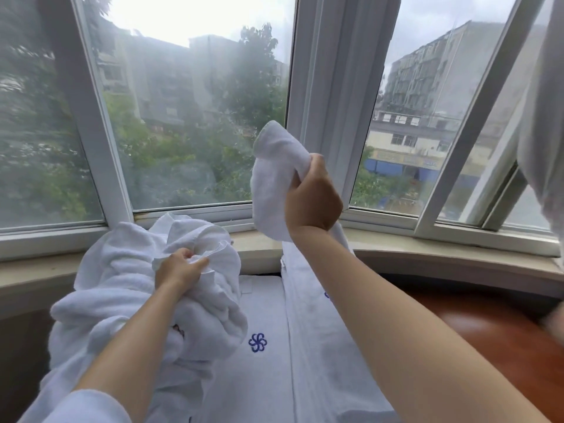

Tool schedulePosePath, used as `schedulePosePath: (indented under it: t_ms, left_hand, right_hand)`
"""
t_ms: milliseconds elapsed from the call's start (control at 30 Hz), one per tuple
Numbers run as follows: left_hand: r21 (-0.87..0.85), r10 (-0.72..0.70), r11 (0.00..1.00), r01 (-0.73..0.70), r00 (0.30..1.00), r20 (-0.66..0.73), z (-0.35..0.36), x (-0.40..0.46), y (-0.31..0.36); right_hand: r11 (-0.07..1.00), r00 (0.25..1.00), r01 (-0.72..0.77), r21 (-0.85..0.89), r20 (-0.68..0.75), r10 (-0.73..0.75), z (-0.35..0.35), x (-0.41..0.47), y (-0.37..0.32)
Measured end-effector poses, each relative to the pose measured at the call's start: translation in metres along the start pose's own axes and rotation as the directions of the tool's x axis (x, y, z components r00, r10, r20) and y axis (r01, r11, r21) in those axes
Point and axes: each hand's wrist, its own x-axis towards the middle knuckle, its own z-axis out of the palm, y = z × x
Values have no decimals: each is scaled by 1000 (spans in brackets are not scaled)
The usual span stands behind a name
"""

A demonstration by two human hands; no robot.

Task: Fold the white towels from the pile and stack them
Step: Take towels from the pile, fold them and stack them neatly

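Note:
A crumpled pile of white towels (122, 288) lies at the left below the window sill. My left hand (178, 268) grips a bunched fold on top of that pile. My right hand (311, 196) is raised in front of the window and grips a white towel (274, 178); one end flops over above the fist, and the rest hangs down past my wrist to the surface. White towels with a blue flower emblem (258, 342) lie spread flat in the middle under both arms.
A bay window with white frames (320, 87) curves around the far side, above a beige sill (442, 248). A reddish-brown wooden surface (503, 331) shows at the right. White fabric (543, 132) hangs at the far right edge.

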Motion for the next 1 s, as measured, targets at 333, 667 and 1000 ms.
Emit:
schedulePosePath:
  t_ms: [333,667,1000]
  left_hand:
    - [-66,6,998,-6,1000,3,-10,-6,4]
    - [-37,-99,994,101,994,44,-5,15,-13]
    - [-112,0,994,1,1000,5,-18,25,-14]
  right_hand:
    - [865,931,-341,368,258,257,-5,-5,-65]
    - [557,644,-737,383,646,409,7,-11,-41]
    - [603,344,-790,-108,736,583,94,-90,69]
